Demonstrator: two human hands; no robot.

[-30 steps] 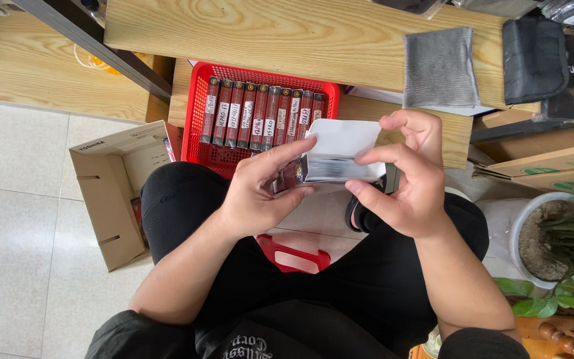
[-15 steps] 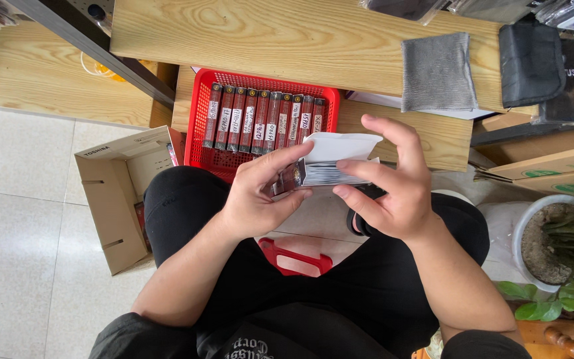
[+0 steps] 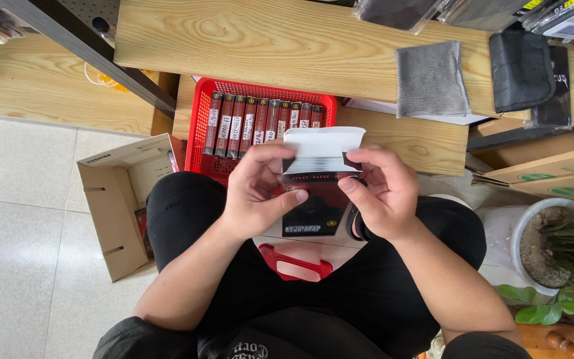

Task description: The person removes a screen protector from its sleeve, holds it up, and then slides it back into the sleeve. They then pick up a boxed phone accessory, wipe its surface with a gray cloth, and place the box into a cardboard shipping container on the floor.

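Head view shows a wooden bench over pale tiled floor, where left hand and right hand both pinch a flat black packet with its white flap raised.

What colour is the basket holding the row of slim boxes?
Red; the basket shows clearly in the head view.

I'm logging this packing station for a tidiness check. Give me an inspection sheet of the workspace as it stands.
Surface: wooden bench, grey cloth and black pouch lying on it.
Job's things: flat black package with white flap raised, held over the lap.
Clutter: red basket with a row of labelled dark boxes; open cardboard box on the floor.
Hands: left hand and right hand both grip the package.
Cables: nothing seen.
Surroundings: tiled floor, potted plant.
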